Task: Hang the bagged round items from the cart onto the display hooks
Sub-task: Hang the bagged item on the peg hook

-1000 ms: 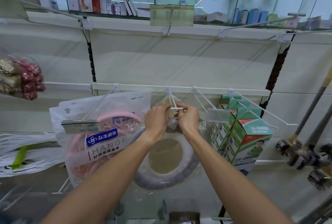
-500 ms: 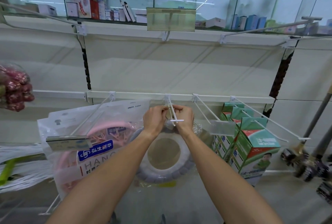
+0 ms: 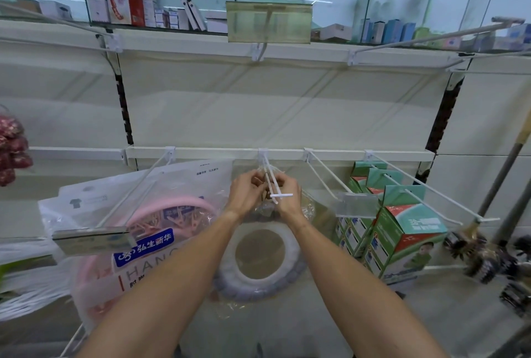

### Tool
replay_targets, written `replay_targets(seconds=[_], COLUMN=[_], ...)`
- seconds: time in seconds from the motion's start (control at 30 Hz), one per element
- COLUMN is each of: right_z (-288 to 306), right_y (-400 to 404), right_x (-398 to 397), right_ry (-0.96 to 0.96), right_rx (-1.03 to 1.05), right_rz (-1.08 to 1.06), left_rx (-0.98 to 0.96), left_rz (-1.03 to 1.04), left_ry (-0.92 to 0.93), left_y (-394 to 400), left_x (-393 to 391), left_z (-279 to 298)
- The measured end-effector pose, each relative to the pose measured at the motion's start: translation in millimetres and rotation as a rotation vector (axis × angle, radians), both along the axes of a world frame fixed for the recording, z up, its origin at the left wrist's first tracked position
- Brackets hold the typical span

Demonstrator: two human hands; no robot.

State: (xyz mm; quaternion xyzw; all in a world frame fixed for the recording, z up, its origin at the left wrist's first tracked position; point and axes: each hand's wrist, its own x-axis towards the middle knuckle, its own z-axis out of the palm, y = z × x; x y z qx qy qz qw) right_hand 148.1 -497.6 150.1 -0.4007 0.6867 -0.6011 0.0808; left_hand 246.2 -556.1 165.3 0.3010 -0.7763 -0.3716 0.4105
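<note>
A round grey-and-white ring-shaped item (image 3: 260,283) in a clear plastic bag hangs below my hands. My left hand (image 3: 247,191) and my right hand (image 3: 288,194) both pinch the bunched top of that bag, one on each side of a white double-wire display hook (image 3: 271,182). The hook runs out from the white rail (image 3: 218,153) toward me and ends in a short crossbar just in front of my fingers. The bag's top lies around the hook's wires behind the crossbar. The cart is out of view.
A big bag of pink hangers (image 3: 143,231) hangs on the hook to the left. To the right are two more hooks, one with a clear label holder (image 3: 356,204), and green-and-white boxes (image 3: 402,231). Broom handles (image 3: 500,179) lean at far right.
Both hands have moved the bag's top back along the hook, from in front of the crossbar to behind it. The camera view has tilted up a little.
</note>
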Motion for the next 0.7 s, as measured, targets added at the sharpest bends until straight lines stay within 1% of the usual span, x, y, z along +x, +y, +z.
replay_targets(seconds=[0.23, 0.4, 0.6, 0.7], right_z=[4.3, -4.8, 5.3, 7.4], right_y=[5.0, -5.4, 11.9, 26.9], right_x=[1.1, -7.4, 5.3, 9.4], right_ry=[-0.008, -0.01, 0.011, 0.028], right_rx=[-0.023, 0.02, 0.045, 0.053], right_rz=[0.042, 0.07, 0.02, -0.009], left_rx=[-0.023, -0.03, -0.035, -0.097], left_rz=[0.004, -0.001, -0.018, 0.019], left_ry=[-0.007, 0.02, 0.027, -0.003], left_y=[2.5, 8.2, 15.1, 21.7], left_x=[1.5, 5.9, 12.3, 15.9], left_z=[9.1, 10.0, 7.1, -0.9])
